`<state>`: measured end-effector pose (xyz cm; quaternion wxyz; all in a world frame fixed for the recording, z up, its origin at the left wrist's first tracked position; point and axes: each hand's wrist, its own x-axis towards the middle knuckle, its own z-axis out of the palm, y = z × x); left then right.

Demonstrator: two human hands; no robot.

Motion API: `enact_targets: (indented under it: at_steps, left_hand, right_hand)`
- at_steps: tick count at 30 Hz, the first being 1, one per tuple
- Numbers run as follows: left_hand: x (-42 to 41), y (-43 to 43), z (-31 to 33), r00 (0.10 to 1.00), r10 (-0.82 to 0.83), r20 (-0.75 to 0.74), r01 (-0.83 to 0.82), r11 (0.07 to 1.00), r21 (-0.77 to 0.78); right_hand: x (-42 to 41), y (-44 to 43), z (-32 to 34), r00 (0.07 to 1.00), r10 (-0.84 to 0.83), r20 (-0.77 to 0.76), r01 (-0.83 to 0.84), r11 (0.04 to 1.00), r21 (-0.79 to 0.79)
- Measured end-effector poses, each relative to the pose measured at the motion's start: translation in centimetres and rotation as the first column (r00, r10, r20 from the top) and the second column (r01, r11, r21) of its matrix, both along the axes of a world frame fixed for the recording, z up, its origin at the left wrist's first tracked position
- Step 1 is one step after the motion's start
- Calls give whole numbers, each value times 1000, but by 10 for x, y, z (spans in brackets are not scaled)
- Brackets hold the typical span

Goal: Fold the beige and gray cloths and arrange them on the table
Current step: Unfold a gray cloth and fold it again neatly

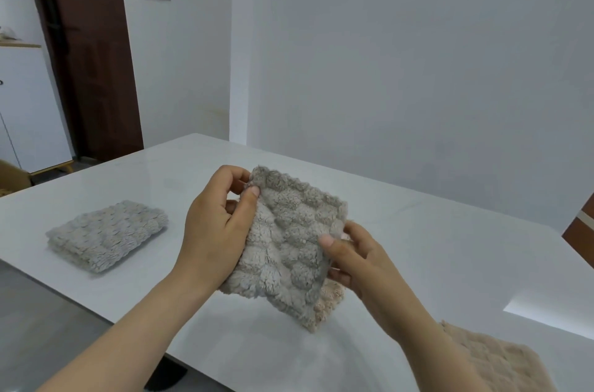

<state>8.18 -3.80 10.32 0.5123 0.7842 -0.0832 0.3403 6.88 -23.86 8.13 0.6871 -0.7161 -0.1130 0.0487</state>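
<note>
I hold a fluffy gray cloth (289, 244) with a raised square pattern above the white table (434, 247). It looks folded, and a beige edge shows at its lower right corner. My left hand (218, 231) pinches its upper left corner between thumb and fingers. My right hand (356, 260) grips its right edge. A folded gray cloth (107, 234) lies flat on the table to the left. A beige cloth (495, 359) lies on the table at the lower right, partly hidden by my right forearm.
The table's near edge runs diagonally at the lower left, with floor beyond it. A dark brown door (86, 48) and a white cabinet (29, 109) stand at the far left. A plain white wall rises behind the table.
</note>
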Motion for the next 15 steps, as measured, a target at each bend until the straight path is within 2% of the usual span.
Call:
enact_targets:
  at_steps: [5, 10, 15]
  left_hand:
    - [7, 1, -6, 999, 23, -39, -25, 999, -45]
    - [6, 5, -10, 991, -31, -134, 25, 999, -43]
    - [-3, 8, -18, 960, -204, -193, 234, 961, 147]
  right_hand:
    - [-6, 15, -17, 996, 49, -81, -45, 997, 55]
    - [-1, 16, -24, 996, -86, -9, 87, 994, 70]
    - [1, 12, -23, 992, -125, -3, 124, 988, 88]
